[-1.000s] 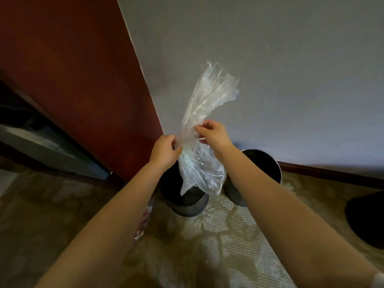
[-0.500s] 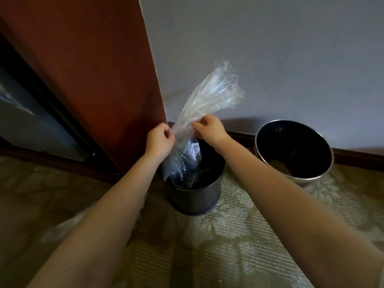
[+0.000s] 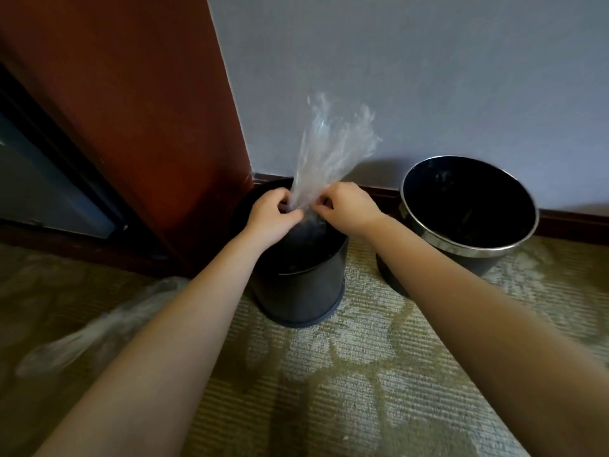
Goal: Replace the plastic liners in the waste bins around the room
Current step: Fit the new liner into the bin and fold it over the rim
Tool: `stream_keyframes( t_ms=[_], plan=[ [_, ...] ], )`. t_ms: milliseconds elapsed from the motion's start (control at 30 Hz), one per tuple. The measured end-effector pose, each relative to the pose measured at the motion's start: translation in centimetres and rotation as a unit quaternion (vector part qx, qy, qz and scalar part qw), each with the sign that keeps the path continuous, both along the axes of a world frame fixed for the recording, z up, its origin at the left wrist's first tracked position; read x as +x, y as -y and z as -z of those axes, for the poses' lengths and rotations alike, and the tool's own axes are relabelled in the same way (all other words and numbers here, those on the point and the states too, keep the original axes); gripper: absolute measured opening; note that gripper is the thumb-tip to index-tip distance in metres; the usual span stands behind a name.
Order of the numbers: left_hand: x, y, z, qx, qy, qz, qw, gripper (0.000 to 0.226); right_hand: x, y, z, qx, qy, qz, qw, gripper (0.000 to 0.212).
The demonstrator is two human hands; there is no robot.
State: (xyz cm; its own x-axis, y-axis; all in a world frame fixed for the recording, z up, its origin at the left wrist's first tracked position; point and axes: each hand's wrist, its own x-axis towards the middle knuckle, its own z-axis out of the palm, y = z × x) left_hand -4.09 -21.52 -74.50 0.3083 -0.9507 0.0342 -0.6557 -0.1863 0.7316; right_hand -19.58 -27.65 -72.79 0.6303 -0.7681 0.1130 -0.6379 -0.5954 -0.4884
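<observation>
A clear plastic liner (image 3: 333, 146) stands bunched above a small dark bin (image 3: 303, 291) by the wall corner. Its lower part hangs down inside that bin. My left hand (image 3: 272, 216) and my right hand (image 3: 351, 209) pinch the liner at its gathered neck, just over the bin's mouth, one on each side. The liner's open top fans upward against the wall. A second, wider bin (image 3: 468, 245) with a shiny metal rim stands to the right, and I see no liner in it.
A red-brown wooden panel (image 3: 131, 110) rises left of the bins. Another crumpled clear plastic bag (image 3: 99, 328) lies on the patterned carpet (image 3: 346, 374) at the left, partly behind my left forearm. A dark baseboard (image 3: 576, 222) runs along the grey wall.
Both hands have lowered the liner from chest height into the small bin; its bottom now sits inside. The view has dropped closer to the bins.
</observation>
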Motion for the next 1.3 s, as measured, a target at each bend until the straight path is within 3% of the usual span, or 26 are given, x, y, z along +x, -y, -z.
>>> stream_keyframes(
  t_ms=[133,233,300,367,433,533,600,700,833,900,1000,1100,1200,1300],
  plan=[
    [1.5,-0.5,0.1,-0.025,0.061,-0.064,0.996,0.021,-1.7,1.5,-0.3,-0.025,-0.006,0.039,0.999,0.013],
    [2.7,-1.3,0.3,-0.012,-0.025,-0.116,0.993,0.014,-2.6,2.3,0.2,0.074,0.068,0.101,0.990,0.012],
    [3.0,-1.3,0.3,0.005,-0.092,-0.109,0.990,0.019,-2.4,2.2,-0.1,0.206,0.197,0.118,0.951,0.018],
    [2.8,-1.1,0.0,0.019,-0.145,-0.086,0.986,0.020,-1.9,1.9,-0.6,0.350,0.329,0.099,0.871,0.041],
    [1.8,-0.8,-0.4,0.027,-0.215,-0.068,0.974,0.022,-1.1,1.6,-0.9,0.408,0.360,0.076,0.835,0.053],
    [0.4,-0.3,-1.3,0.023,-0.295,-0.049,0.954,0.030,-0.1,0.8,-1.1,0.395,0.313,0.040,0.863,0.027],
    [0.1,0.0,-1.6,0.016,-0.283,-0.048,0.958,0.023,-0.1,0.8,-0.9,0.382,0.309,0.051,0.869,0.015],
    [0.9,0.0,-1.2,-0.010,-0.215,-0.124,0.969,0.015,-1.2,1.4,-0.3,0.370,0.344,0.114,0.855,0.008],
    [2.5,-0.6,-0.8,-0.045,-0.150,-0.205,0.966,0.022,-2.7,1.7,-0.3,0.321,0.397,0.203,0.836,0.017],
    [2.7,-0.5,-1.1,-0.036,-0.185,-0.194,0.963,0.016,-2.7,1.6,-0.7,0.339,0.409,0.171,0.830,0.021],
    [1.7,-0.1,-1.9,-0.042,-0.245,-0.157,0.956,0.027,-1.7,1.0,-1.1,0.381,0.389,0.103,0.832,0.047],
    [0.5,0.4,-2.2,-0.061,-0.209,-0.151,0.964,0.018,-0.5,0.6,-1.0,0.355,0.355,0.111,0.858,0.029],
    [1.4,0.0,-1.9,-0.075,-0.138,-0.187,0.970,0.028,-0.4,1.2,-0.6,0.192,0.215,0.154,0.945,0.024],
    [3.6,-1.1,-1.7,-0.066,-0.067,-0.229,0.969,0.036,-2.9,2.3,0.3,0.135,0.146,0.243,0.950,0.015]
  ],
)
